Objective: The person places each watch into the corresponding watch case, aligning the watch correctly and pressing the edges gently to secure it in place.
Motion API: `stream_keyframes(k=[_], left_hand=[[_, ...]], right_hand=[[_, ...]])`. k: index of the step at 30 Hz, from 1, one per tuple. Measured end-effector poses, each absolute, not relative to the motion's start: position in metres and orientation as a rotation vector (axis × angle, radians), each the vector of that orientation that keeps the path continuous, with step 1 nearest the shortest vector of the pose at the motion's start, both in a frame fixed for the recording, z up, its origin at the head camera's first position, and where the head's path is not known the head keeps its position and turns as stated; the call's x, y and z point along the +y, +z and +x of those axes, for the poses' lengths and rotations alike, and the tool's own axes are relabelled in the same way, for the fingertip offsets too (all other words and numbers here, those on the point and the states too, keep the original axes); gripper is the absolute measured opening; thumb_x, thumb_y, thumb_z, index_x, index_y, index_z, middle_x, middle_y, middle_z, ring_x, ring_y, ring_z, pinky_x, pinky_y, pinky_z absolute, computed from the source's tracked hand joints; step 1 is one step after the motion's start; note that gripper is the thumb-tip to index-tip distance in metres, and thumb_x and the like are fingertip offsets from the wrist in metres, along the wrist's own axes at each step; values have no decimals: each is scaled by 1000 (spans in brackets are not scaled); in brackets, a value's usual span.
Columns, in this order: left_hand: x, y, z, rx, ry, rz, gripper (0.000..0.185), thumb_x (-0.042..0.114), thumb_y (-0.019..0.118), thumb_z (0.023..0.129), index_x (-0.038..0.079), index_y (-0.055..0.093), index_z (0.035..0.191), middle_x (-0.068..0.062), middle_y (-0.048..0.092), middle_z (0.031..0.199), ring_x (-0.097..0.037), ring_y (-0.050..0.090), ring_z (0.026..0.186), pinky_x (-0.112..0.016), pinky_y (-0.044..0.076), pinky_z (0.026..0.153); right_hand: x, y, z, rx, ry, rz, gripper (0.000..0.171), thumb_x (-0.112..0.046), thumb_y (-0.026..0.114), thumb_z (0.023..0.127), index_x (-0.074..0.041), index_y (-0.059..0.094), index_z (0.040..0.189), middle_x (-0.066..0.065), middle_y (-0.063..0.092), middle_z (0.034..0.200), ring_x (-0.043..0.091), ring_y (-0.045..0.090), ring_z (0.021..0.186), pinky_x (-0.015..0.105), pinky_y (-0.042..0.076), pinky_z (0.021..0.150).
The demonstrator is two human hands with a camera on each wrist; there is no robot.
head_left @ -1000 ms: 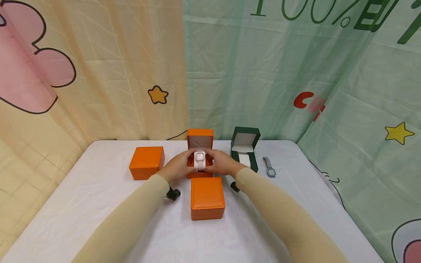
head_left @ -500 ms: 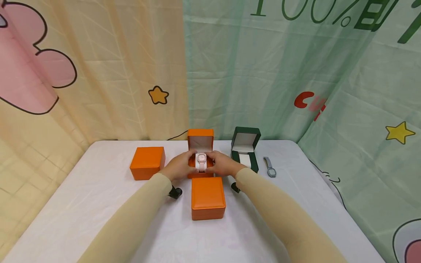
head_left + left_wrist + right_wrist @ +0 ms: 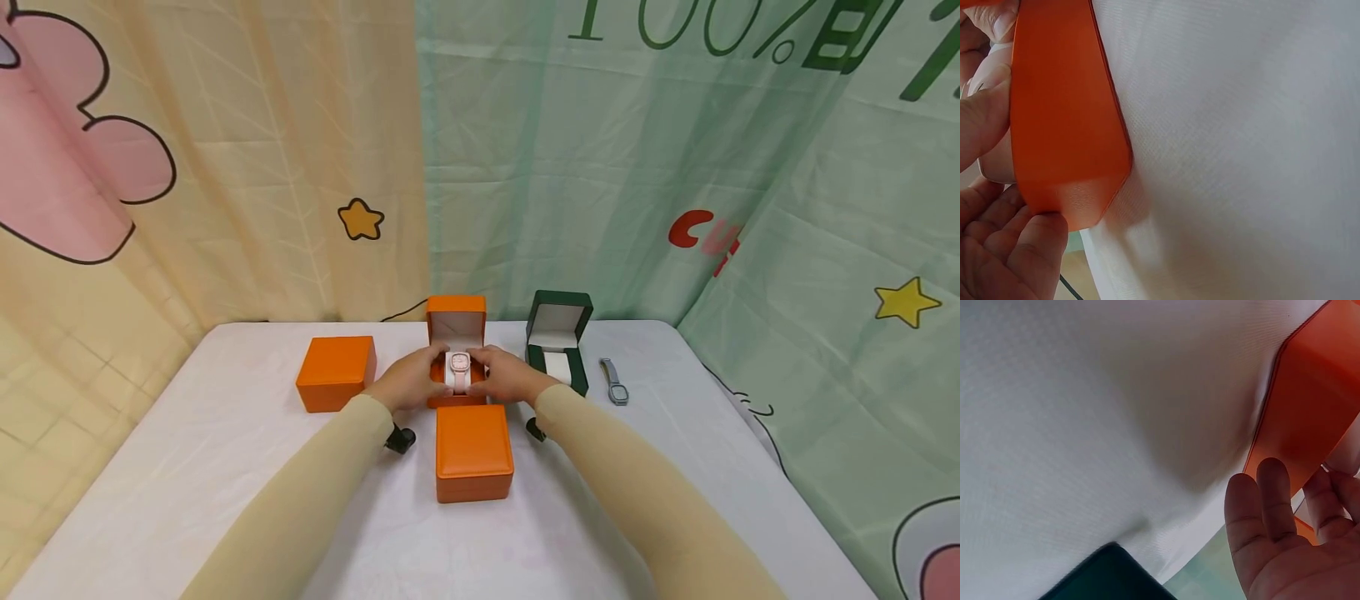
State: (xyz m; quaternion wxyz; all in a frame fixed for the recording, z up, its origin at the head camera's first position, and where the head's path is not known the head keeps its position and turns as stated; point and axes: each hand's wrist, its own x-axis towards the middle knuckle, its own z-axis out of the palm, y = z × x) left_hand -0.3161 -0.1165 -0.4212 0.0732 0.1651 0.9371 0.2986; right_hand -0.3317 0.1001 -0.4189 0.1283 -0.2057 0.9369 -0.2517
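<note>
- Pink watch (image 3: 458, 369) on its white cushion has sunk from a second ago into the open orange box (image 3: 456, 321) mid-table (image 3: 187, 467); seating looks nearly finished.
- Left hand (image 3: 408, 383) and right hand (image 3: 504, 379) each curl a grip round cushion and box sides.
- Backdrop reads "100%" (image 3: 693, 25); red letters are unreadable.

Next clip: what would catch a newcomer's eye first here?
Both hands, left and right, meet at the open orange box mid-table, pressing a pink watch on its cushion into it. Two shut orange boxes flank it: one to the left, one nearer the person. To the right stands an open green box with a grey watch lying beside it.
</note>
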Motion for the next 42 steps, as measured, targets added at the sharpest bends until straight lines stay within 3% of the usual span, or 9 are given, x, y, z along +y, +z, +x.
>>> stream_keyframes(k=[17,28,36,42], left_hand=[[-112,-420,-315,2805,900,414,78,27,83,93,11,43,158,-14,55,156,-32,56,133,-52,40,123],[-112,-417,-312,2818,861,435,78,27,82,94,9,42,159,-15,54,156,-33,55,135,-52,40,123],[-113,-413,-313,2812,754,493,74,28,79,96,6,42,157,-15,59,150,-30,59,128,-50,44,121],[-113,-409,-315,2817,669,506,74,31,76,99,6,42,159,-15,55,155,-32,56,137,-51,40,123]], right_hand=[[101,-417,-334,2748,-657,-704,73,-27,76,99,-10,42,162,16,46,161,30,51,140,45,40,124],[105,-420,-334,2722,-647,-708,77,-33,70,103,-11,32,166,17,34,169,33,46,147,47,36,126],[102,-419,-331,2722,-693,-644,74,-33,72,102,-15,37,164,19,41,151,30,56,120,45,48,115],[100,-419,-329,2738,-680,-588,75,-35,73,100,-17,37,165,20,38,152,31,54,122,47,48,116]])
